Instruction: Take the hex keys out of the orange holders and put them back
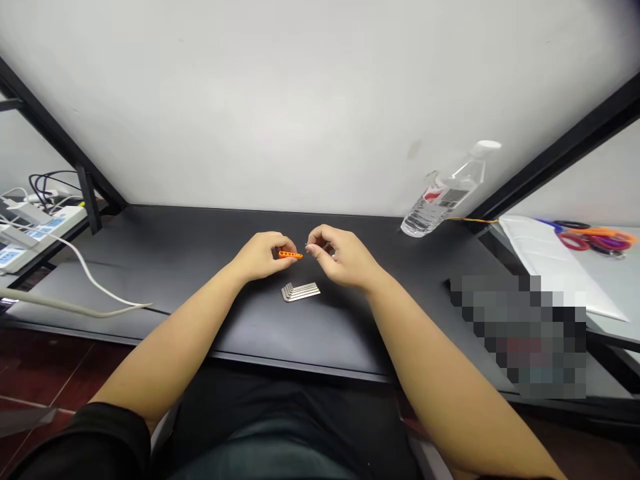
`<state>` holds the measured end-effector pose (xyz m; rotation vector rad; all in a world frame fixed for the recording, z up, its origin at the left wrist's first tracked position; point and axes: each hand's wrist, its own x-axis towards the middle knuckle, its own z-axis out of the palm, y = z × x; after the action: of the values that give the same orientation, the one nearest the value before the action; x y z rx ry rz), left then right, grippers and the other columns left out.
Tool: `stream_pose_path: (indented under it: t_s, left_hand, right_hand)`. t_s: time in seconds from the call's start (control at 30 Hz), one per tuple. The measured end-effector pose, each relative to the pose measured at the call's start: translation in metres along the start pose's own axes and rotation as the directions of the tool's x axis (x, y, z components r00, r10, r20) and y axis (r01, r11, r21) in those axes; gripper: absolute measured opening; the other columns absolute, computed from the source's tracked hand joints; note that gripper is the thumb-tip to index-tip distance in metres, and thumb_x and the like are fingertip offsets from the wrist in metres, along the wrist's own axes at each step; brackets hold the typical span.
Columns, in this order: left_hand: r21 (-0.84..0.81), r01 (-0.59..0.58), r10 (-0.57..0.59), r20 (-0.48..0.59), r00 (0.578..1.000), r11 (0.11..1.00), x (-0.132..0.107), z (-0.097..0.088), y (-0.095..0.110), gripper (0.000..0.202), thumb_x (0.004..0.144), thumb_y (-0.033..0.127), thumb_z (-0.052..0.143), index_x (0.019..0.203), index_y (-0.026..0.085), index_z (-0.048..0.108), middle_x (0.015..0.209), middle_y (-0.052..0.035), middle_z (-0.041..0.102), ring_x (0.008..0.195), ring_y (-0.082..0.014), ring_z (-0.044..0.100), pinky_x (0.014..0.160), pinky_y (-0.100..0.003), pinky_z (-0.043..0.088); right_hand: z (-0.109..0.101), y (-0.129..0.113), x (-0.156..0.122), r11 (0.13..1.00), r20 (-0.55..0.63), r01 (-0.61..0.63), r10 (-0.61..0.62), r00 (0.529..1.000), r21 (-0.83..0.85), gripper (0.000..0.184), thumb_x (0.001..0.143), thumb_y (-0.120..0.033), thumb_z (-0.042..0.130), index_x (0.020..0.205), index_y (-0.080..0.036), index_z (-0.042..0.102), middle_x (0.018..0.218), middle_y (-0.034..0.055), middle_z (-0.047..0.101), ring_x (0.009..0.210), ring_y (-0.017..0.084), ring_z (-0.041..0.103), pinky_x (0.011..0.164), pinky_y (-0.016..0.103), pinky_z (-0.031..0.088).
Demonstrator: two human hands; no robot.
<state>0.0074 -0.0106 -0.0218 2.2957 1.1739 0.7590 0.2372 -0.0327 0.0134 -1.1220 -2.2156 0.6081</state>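
My left hand point(261, 255) is closed on a small orange holder point(291, 255) with a row of holes, held just above the black desk point(200, 260). My right hand point(340, 257) pinches a thin metal hex key point(320, 248) whose tip points toward the holder's end. Several more silver hex keys point(299, 291) lie side by side on the desk right below and between both hands.
A clear water bottle point(447, 193) leans at the back right. A white cable point(95, 283) crosses the desk's left side from power strips point(35, 230). Scissors point(593, 237) and white paper point(550, 263) lie on the neighbouring table at right.
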Motion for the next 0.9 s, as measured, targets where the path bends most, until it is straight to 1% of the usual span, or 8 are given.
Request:
stream_pose_path:
  t_s: [0.13, 0.27, 0.4, 0.47, 0.63, 0.7, 0.8, 0.9]
  left_hand:
    - [-0.006, -0.034, 0.034, 0.002, 0.999, 0.999, -0.001, 0.000, 0.002, 0.014, 0.081, 0.033, 0.070, 0.090, 0.023, 0.074, 0.089, -0.0018, 0.073, 0.080, -0.0164, 0.063, 0.077, -0.029, 0.049]
    - [0.017, -0.031, 0.031, 0.003, 1.000, 0.999, -0.002, 0.001, 0.003, 0.014, 0.081, 0.033, 0.070, 0.090, 0.023, 0.075, 0.089, -0.0023, 0.072, 0.079, -0.0162, 0.062, 0.076, -0.029, 0.048]
    - [0.051, -0.040, 0.041, -0.010, 0.999, 0.998, -0.002, 0.001, 0.004, 0.014, 0.082, 0.032, 0.070, 0.090, 0.023, 0.076, 0.090, -0.0026, 0.072, 0.078, -0.0160, 0.062, 0.077, -0.030, 0.048]
    - [0.058, -0.029, 0.031, -0.036, 0.999, 0.998, -0.002, 0.001, 0.005, 0.014, 0.082, 0.033, 0.070, 0.091, 0.023, 0.076, 0.090, -0.0031, 0.072, 0.078, -0.0162, 0.062, 0.077, -0.030, 0.048]
    - [0.053, 0.011, -0.003, -0.135, 0.991, 0.999, -0.001, -0.002, 0.007, 0.018, 0.084, 0.037, 0.070, 0.091, 0.022, 0.075, 0.092, -0.0043, 0.072, 0.082, -0.0178, 0.062, 0.075, -0.030, 0.048]
    - [0.056, 0.026, -0.017, -0.150, 0.989, 0.998, -0.001, -0.003, 0.007, 0.018, 0.084, 0.037, 0.069, 0.091, 0.022, 0.075, 0.093, -0.0045, 0.072, 0.084, -0.0184, 0.062, 0.076, -0.030, 0.048]
    - [0.052, 0.027, -0.018, -0.163, 0.986, 0.998, -0.002, -0.003, 0.007, 0.016, 0.084, 0.034, 0.069, 0.092, 0.022, 0.076, 0.093, -0.0040, 0.072, 0.084, -0.0180, 0.062, 0.076, -0.030, 0.049]
    - [0.041, 0.008, -0.001, -0.173, 0.985, 0.999, -0.002, -0.002, 0.007, 0.015, 0.083, 0.033, 0.069, 0.093, 0.022, 0.076, 0.092, -0.0034, 0.071, 0.084, -0.0172, 0.062, 0.076, -0.029, 0.048]
  right_hand:
    - [0.001, 0.001, 0.000, 1.000, 0.008, 0.007, -0.007, 1.000, -0.006, 0.014, 0.095, -0.034, 0.051, 0.093, -0.022, 0.057, 0.092, 0.0055, 0.070, 0.078, 0.019, 0.060, 0.072, 0.031, 0.043]
    - [0.003, 0.001, 0.001, 1.000, 0.006, 0.003, -0.003, 1.000, 0.004, 0.014, 0.094, -0.035, 0.053, 0.093, -0.022, 0.058, 0.092, 0.0052, 0.071, 0.078, 0.019, 0.062, 0.072, 0.031, 0.044]
    - [0.004, 0.002, 0.002, 0.994, -0.038, -0.080, 0.083, 0.996, 0.072, 0.016, 0.092, -0.038, 0.056, 0.092, -0.022, 0.059, 0.087, 0.0047, 0.073, 0.078, 0.019, 0.065, 0.073, 0.031, 0.048]
    - [0.006, 0.003, 0.002, 0.986, -0.058, -0.131, 0.137, 0.989, 0.108, 0.017, 0.090, -0.039, 0.059, 0.090, -0.022, 0.059, 0.088, 0.0049, 0.074, 0.079, 0.019, 0.067, 0.074, 0.031, 0.050]
    - [0.013, 0.005, 0.004, 0.967, -0.006, -0.209, 0.212, 0.977, 0.144, 0.015, 0.086, -0.037, 0.062, 0.086, -0.022, 0.061, 0.088, 0.0051, 0.075, 0.082, 0.020, 0.070, 0.074, 0.031, 0.053]
    - [0.015, 0.005, 0.004, 0.962, -0.048, -0.213, 0.224, 0.973, 0.173, 0.017, 0.087, -0.038, 0.062, 0.086, -0.022, 0.061, 0.087, 0.0054, 0.075, 0.081, 0.020, 0.071, 0.074, 0.032, 0.054]
    - [0.014, 0.006, 0.005, 0.950, -0.160, -0.176, 0.222, 0.962, 0.259, 0.020, 0.088, -0.041, 0.062, 0.086, -0.021, 0.061, 0.086, 0.0063, 0.075, 0.080, 0.021, 0.072, 0.075, 0.033, 0.056]
    - [0.013, 0.007, 0.005, 0.934, -0.205, -0.147, 0.221, 0.953, 0.326, 0.020, 0.088, -0.041, 0.062, 0.087, -0.021, 0.060, 0.085, 0.0065, 0.075, 0.078, 0.021, 0.073, 0.075, 0.034, 0.057]
